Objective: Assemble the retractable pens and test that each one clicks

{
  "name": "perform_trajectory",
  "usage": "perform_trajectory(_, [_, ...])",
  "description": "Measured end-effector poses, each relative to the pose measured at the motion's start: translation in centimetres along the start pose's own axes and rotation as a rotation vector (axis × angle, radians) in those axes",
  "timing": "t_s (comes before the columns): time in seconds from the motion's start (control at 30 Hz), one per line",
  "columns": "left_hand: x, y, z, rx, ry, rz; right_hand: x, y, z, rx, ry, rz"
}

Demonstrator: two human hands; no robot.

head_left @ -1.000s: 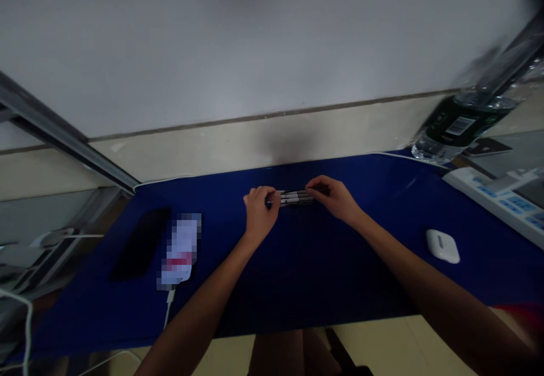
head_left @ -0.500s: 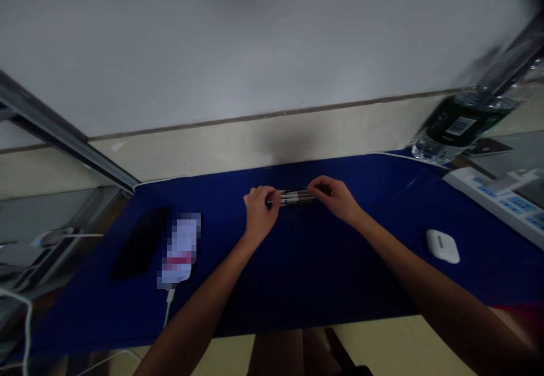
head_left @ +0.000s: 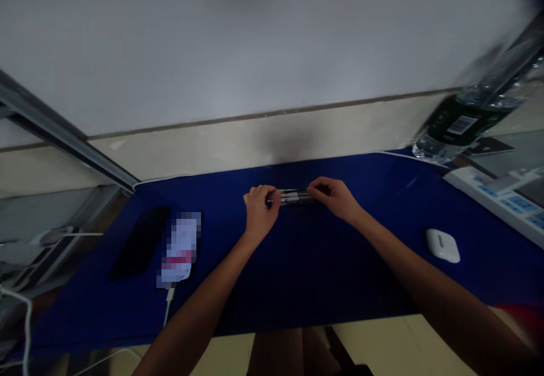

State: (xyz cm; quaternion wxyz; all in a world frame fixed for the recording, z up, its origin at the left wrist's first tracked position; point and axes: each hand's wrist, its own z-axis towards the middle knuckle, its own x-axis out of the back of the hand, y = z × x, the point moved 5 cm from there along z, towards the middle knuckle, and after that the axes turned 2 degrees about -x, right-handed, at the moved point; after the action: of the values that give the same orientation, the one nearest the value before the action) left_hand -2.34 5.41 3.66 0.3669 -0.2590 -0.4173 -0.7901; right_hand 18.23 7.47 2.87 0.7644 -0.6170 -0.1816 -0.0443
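Deep blue desk mat (head_left: 361, 174) covers most of the counter (head_left: 297, 330) here, with a pale wall (head_left: 255, 41) rising behind it. Over on the right there's a clear water bottle (head_left: 463, 123) with a dark label, lying tilted and partly blurry, plus a white power strip (head_left: 493, 200) along the mat's edge. Left side of the mat has a black phone (head_left: 140, 243) lying flat, and right next to it is a small pixelated pack (head_left: 181, 248) with a white cable (head_left: 169, 305) running off its lower end. A white earbud case (head_left: 442, 245) sits on the right, well apart from everything else.

The main thing is a tight little row of pens (head_left: 294, 197) in the middle of the mat, near its far edge. They're side by side, with dark and white barrels, and look like about three, though it's hard to count.

Both arms reach in from the bottom and angle toward each other. The left hand (head_left: 260, 208) is curled in, pinching the row's left end, and the right hand (head_left: 331, 196) has its fingers bent around the right end. Can't tell if the pens are touching the mat.
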Motion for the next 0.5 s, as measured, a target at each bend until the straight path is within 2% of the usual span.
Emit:
perform_trajectory(0.2, [0.01, -0.07, 0.02, 0.006, 0.004, 0.002, 0.03, -0.14, 0.06, 0.019, 0.022, 0.044])
perform_trajectory(0.5, [-0.04, 0.01, -0.02, -0.010, 0.009, -0.004, 0.05, 0.06, 0.02, -0.016, 0.005, -0.013])
